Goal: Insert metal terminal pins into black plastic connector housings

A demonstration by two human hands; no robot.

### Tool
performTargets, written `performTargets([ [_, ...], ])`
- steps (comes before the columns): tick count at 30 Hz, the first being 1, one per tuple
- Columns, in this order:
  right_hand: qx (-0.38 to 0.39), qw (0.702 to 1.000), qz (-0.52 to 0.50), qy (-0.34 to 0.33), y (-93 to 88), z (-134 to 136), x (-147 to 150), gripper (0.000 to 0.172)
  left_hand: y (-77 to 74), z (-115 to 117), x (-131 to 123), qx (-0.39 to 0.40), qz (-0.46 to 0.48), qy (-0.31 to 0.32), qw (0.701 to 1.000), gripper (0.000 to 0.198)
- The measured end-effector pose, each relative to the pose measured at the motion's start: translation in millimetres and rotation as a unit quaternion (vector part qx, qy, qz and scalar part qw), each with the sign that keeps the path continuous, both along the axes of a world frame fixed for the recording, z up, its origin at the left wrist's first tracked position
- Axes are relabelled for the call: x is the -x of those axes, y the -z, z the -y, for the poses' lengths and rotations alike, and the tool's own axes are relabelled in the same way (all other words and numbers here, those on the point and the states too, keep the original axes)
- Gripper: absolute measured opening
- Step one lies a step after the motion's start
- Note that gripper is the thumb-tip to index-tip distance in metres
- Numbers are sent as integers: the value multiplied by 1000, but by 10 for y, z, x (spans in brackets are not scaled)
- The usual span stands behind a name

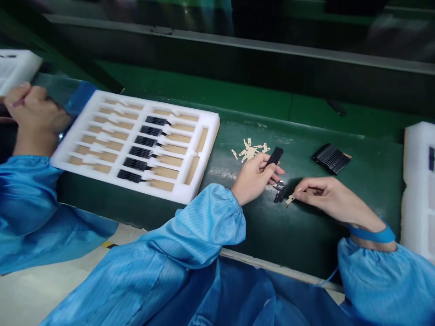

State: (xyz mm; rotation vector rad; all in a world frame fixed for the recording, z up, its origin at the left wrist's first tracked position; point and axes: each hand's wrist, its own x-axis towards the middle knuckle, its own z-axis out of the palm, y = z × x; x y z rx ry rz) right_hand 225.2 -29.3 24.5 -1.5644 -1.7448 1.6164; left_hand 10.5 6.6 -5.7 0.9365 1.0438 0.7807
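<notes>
My left hand point(253, 179) is closed on a flat black plastic piece point(276, 155), held up at a slant between thumb and fingers. Between thumb and forefinger of my right hand point(321, 194) is a thin cream-coloured strip point(290, 199) with a small hole, just above the table. Small dark parts point(278, 192) lie between the two hands, close to the left fingertips. Behind my left hand is a loose pile of cream strips point(249, 149). A row of black ribbed pieces point(330, 158) lies behind my right hand.
A white foam tray point(208, 149) with black comb-like pieces point(141, 152) in its middle slots stands to the left on the green table point(374, 181). A co-worker's hand point(37, 117) is at far left. Another white foam tray point(419, 181) borders the right side.
</notes>
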Motion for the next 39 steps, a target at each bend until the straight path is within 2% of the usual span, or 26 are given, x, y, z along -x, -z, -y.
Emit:
performTargets([
  [3,33,998,-45,36,-23,9,11,39,31,25,-13,-3,-3,5,1000,11],
  [7,59,990,-96,79,9,45,40,37,45,90,-45,51,61,76,994,15],
  [10,42,987,-96,124,80,63,99,36,48,108,-53,36,78,68,994,12],
  [12,19,982,-93,161,123,69,149,34,58,100,-32,-18,53,53,997,13],
  [16,-11,974,-95,204,165,81,219,32,78,74,41,-118,-62,55,990,25],
  [18,-15,971,-108,213,171,88,230,31,75,74,64,-120,-85,71,987,29],
  [23,-24,960,-136,245,187,92,251,29,40,105,57,-90,-56,126,986,42],
  [26,-24,959,-134,249,205,88,259,26,42,112,43,-84,-58,130,986,32],
  [29,-55,943,-147,293,224,81,243,19,70,102,45,-72,-38,144,986,24],
  [32,-89,924,-171,331,230,70,221,15,88,87,66,-102,-74,163,979,37],
  [34,-85,925,-172,328,227,65,218,14,75,80,83,-125,-102,180,970,44],
  [39,-72,934,-160,311,237,71,232,15,-31,77,98,-148,-132,192,961,38],
])
